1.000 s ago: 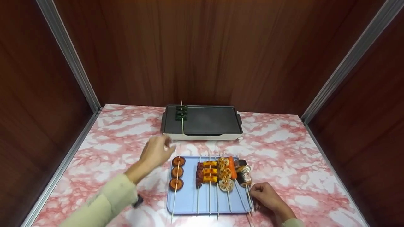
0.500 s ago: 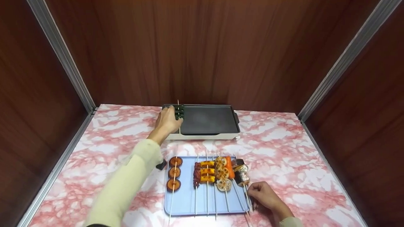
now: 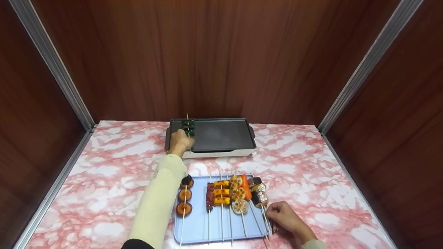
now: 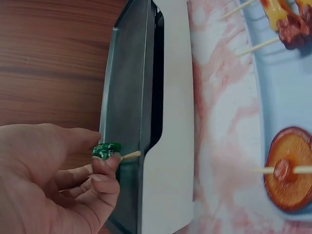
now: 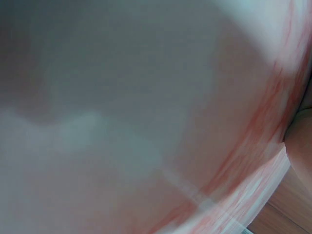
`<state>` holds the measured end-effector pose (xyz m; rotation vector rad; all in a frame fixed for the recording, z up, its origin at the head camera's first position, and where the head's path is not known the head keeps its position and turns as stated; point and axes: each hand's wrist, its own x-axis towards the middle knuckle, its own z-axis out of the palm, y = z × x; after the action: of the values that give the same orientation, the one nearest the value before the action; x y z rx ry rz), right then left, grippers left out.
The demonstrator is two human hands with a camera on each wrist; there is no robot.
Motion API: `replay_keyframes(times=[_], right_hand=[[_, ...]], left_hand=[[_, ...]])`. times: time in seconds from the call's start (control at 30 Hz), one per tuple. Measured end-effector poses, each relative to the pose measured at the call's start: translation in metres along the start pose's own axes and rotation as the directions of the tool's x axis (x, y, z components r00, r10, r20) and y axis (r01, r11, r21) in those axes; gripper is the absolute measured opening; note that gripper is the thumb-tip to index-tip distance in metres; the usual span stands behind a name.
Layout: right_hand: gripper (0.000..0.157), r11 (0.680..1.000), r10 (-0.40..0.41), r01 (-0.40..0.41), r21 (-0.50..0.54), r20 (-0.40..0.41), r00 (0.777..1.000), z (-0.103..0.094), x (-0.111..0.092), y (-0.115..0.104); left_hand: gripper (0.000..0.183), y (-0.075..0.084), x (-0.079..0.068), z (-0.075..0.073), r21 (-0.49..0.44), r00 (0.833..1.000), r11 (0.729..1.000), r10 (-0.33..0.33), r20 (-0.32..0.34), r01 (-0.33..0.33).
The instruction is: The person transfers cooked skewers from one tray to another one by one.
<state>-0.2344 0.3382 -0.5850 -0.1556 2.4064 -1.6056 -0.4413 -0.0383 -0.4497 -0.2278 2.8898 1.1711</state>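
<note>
My left hand [image 3: 180,140] reaches over the left end of the dark griddle [image 3: 225,135]. Its thumb and fingertips pinch a skewer of green pieces [image 3: 188,128], which lies lengthwise at that end. In the left wrist view, a glossy green piece [image 4: 108,148] shows between thumb and fingers, its stick poking out toward the griddle's front rim. My right hand [image 3: 285,216] rests at the right edge of the blue tray [image 3: 197,224], fingers bent, fingertips right by the stick of the foil-and-dark-piece skewer [image 3: 259,197]. I cannot tell whether it grips anything; the right wrist view is blurred.
On the tray lie a brown round-slice skewer [image 3: 184,195] at left, then dark red [image 3: 210,197], yellow [image 3: 221,192], lotus-root [image 3: 238,193] and orange [image 3: 246,186] ones, sticks overhanging the front. Brown panels [image 3: 221,62] enclose the marbled table [image 3: 121,159].
My left hand has moved from above the tray to the griddle, then down the green skewer, and now pinches it. The head view has shifted slightly. My right hand stays at the tray's edge.
</note>
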Motion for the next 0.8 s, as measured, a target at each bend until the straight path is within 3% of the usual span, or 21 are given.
replay_keyframes(times=[0.17, 0.4, 0.63, 0.8], right_hand=[[0.012, 1.0, -0.015, 0.015, -0.018, -0.003, 1.0, 0.0, 0.001, 0.0], [0.013, 1.0, -0.016, 0.016, 0.001, 0.0, 1.0, -0.001, 0.0, 0.0], [0.014, 1.0, -0.02, 0.02, 0.001, -0.002, 1.0, 0.0, 0.0, 0.001], [0.014, 1.0, -0.002, 0.002, 0.022, -0.002, 1.0, 0.001, 0.0, 0.001]], left_hand=[[0.019, -0.001, 0.0, 0.006, 0.004, 1.0, 1.0, 0.002, -0.014, -0.002], [0.017, -0.008, 0.001, 0.009, -0.032, 0.999, 0.999, -0.034, -0.04, 0.033], [0.015, -0.013, 0.002, 0.01, -0.067, 0.997, 0.995, -0.08, -0.001, 0.08], [0.017, -0.013, 0.003, 0.011, -0.031, 0.997, 0.998, -0.062, 0.035, 0.063]])
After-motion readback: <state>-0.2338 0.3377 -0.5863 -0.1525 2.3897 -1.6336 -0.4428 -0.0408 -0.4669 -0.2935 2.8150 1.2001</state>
